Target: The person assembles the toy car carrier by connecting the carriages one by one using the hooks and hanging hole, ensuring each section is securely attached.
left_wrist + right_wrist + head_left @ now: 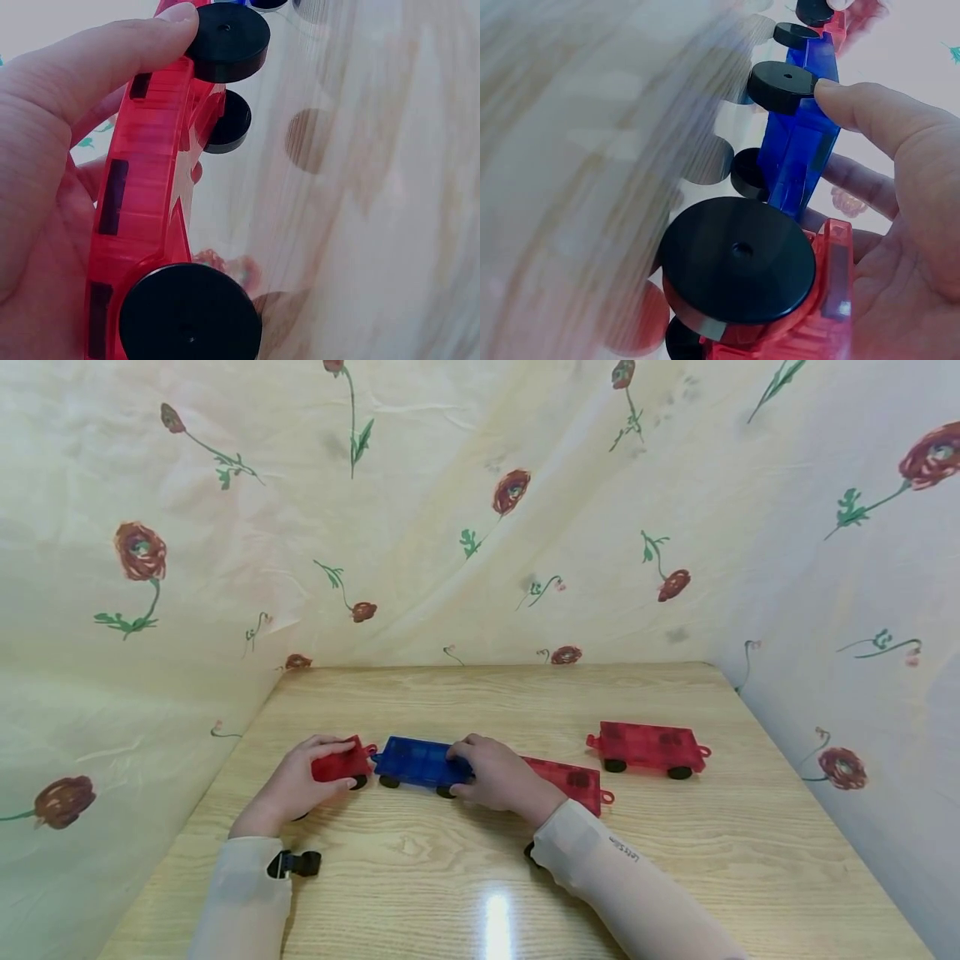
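Observation:
At the left of the head view, my left hand (294,783) grips a red wheeled car (341,763), thumb on the near side by a wheel; the left wrist view shows the same red car (142,150) against the palm. Its loop meets the left end of a blue car (420,762). My right hand (501,777) holds the blue car's right end, thumb beside a wheel (781,81) in the right wrist view. Behind my right wrist stands another red car (566,779), partly hidden; whether it joins the blue one is hidden.
Farther right, a separate red car (651,747) stands on the wooden table (420,893). A black buckle-like piece (303,863) is at the left cuff. Floral cloth (435,527) hangs behind the table and on both sides.

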{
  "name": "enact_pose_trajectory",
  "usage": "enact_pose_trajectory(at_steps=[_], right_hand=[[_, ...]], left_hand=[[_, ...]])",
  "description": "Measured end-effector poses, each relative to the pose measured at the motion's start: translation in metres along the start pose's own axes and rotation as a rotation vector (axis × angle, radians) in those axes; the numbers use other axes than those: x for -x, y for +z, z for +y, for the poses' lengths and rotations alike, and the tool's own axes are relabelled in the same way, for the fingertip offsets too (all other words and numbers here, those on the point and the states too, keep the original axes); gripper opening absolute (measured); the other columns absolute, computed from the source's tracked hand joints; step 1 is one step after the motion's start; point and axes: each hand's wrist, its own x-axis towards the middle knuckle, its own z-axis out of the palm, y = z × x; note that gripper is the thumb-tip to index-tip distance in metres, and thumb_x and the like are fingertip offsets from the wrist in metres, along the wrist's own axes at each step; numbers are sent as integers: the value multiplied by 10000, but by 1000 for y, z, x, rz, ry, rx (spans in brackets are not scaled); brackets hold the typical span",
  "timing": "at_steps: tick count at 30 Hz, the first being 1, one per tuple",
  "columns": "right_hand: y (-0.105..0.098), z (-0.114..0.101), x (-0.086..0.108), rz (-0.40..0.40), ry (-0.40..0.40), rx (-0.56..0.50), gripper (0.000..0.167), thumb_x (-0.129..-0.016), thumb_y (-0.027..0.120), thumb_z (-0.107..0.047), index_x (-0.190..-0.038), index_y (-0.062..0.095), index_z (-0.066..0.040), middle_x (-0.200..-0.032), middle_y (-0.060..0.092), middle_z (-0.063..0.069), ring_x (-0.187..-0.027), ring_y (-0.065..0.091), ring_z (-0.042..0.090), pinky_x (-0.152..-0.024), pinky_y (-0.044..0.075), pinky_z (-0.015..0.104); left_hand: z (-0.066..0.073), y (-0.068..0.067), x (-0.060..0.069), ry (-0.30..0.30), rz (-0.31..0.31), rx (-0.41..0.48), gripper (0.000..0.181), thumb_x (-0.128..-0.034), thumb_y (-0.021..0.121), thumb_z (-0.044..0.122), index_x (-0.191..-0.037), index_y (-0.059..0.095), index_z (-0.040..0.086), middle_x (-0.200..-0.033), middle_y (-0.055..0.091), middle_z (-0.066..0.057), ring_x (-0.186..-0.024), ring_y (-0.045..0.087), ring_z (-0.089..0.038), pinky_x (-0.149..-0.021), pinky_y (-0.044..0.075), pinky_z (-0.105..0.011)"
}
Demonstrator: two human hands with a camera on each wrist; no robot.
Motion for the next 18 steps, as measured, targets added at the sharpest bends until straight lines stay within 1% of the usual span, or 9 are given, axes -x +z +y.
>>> enact_pose_trajectory(at_steps=[10, 18], right_hand=[[0, 0, 0, -7, 20, -13, 480, -945, 801, -383, -1361, 667, -185, -1338, 633, 40, -1149, 632, 222, -1018, 530, 414], [-4, 5, 2, -24, 23, -55, 475, -944, 806, -379, -1368, 671, -213, -1389, 599, 29, -1149, 641, 207, -996, 547, 384]], left_hand=[[-2, 2, 2, 11, -5, -30, 617, -893, 871, 261, -1462, 641, 199, -1500, 532, -68, -1342, 507, -428, -975, 543, -597], [-4, -4, 4, -5, -27, -38, 599, -897, 864, 294, -1451, 648, 217, -1561, 502, -69, -1362, 475, -444, -977, 535, -609]])
